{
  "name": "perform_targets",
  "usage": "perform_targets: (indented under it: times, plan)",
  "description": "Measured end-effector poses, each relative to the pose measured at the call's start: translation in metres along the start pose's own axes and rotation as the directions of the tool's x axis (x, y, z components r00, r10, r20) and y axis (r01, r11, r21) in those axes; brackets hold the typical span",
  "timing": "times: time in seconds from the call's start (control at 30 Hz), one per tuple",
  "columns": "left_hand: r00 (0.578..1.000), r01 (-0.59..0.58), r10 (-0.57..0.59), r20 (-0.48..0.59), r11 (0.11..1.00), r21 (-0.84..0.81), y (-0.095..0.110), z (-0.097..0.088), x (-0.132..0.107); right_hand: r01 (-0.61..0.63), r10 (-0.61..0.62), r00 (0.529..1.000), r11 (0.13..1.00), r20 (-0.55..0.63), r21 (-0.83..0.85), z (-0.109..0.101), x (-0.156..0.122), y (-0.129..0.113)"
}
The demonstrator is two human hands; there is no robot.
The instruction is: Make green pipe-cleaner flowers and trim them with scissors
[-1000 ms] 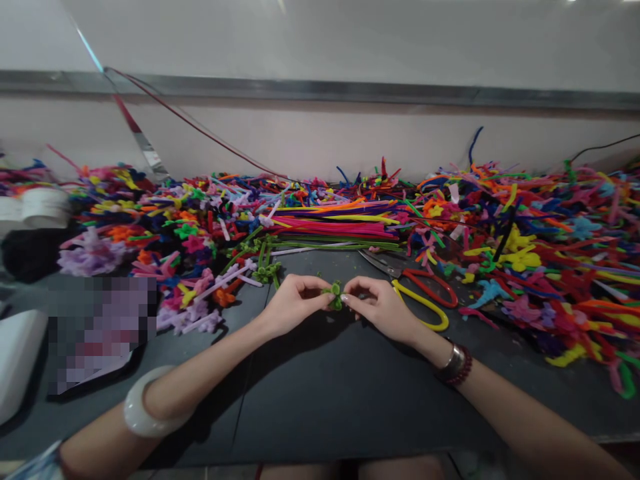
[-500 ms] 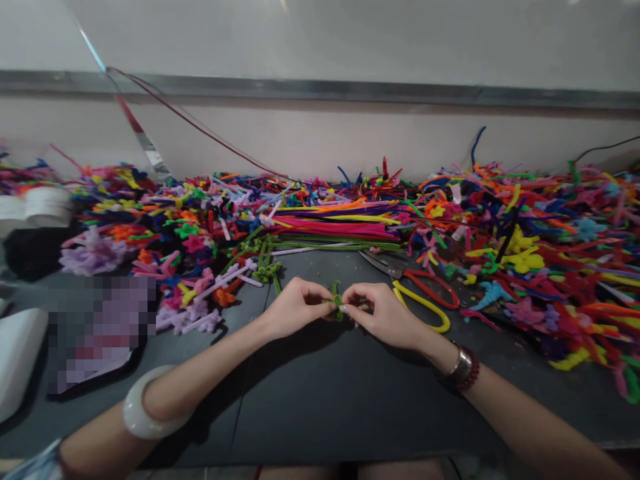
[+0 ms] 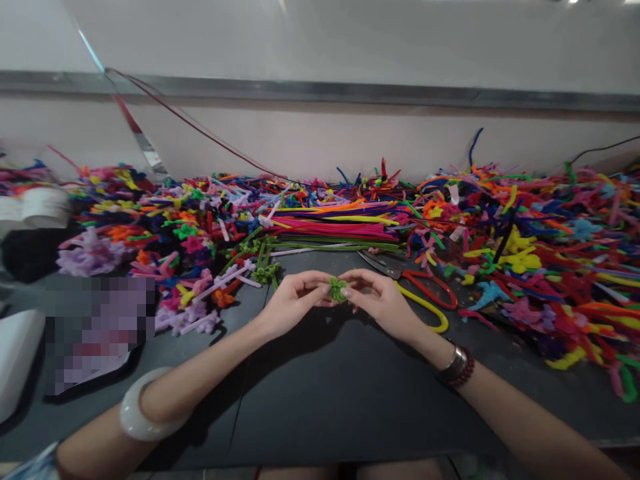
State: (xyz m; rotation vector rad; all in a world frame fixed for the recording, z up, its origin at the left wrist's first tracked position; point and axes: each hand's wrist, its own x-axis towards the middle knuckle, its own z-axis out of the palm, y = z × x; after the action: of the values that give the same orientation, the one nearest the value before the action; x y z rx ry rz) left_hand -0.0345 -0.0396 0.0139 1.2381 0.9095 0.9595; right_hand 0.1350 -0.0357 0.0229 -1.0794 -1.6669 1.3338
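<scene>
Between my hands is a small green pipe-cleaner flower (image 3: 338, 289), its looped petals facing up toward me. My left hand (image 3: 296, 301) pinches its left side between thumb and fingers. From the right, my right hand (image 3: 376, 299) pinches the same flower; the fingertips behind it are partly hidden. Just right of my right hand lie scissors with one red and one yellow handle (image 3: 431, 313), blades pointing to the back left. Several finished green flowers with stems (image 3: 266, 273) rest on the table beyond my left hand.
Straight pipe cleaners in pink, purple and yellow (image 3: 333, 225) lie in a bundle behind my hands. Heaps of colourful pipe-cleaner pieces (image 3: 545, 267) line the wall on both sides. A blurred-out flat object (image 3: 100, 333) and a white box (image 3: 17, 360) sit at left on the dark table (image 3: 300, 400).
The green flower has been tilted and lifted slightly, so its petals now face me. Both hands have moved up a little, still pinching it.
</scene>
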Motion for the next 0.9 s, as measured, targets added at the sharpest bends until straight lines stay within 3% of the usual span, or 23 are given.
perform_targets:
  times: [0.13,0.23,0.37,0.6,0.9]
  plan:
    - [1.000,0.026,-0.026,0.005,1.000,0.002,-0.0017,0.0007,0.0006,-0.034,0.035,0.999,0.997,0.013,-0.063,0.0025,-0.0015,0.0025]
    - [0.999,0.036,-0.038,0.025,0.995,0.094,-0.0022,0.0011,0.0005,-0.015,0.014,1.000,0.998,-0.021,-0.068,0.0030,-0.0012,0.0038]
    - [0.992,-0.037,0.008,0.126,0.973,0.229,-0.0030,0.0010,-0.0009,-0.001,0.000,1.000,0.999,-0.028,-0.050,0.0025,-0.0007,0.0029]
    - [0.988,-0.076,0.031,0.153,0.953,0.292,-0.0009,-0.0014,-0.0029,-0.041,0.041,0.999,0.998,-0.006,-0.038,0.0050,-0.0023,-0.0017]
    - [0.961,-0.141,0.016,0.274,0.886,0.442,-0.0009,-0.0080,-0.0041,-0.061,0.063,0.998,0.993,0.021,-0.101,0.0075,-0.0070,0.0050]
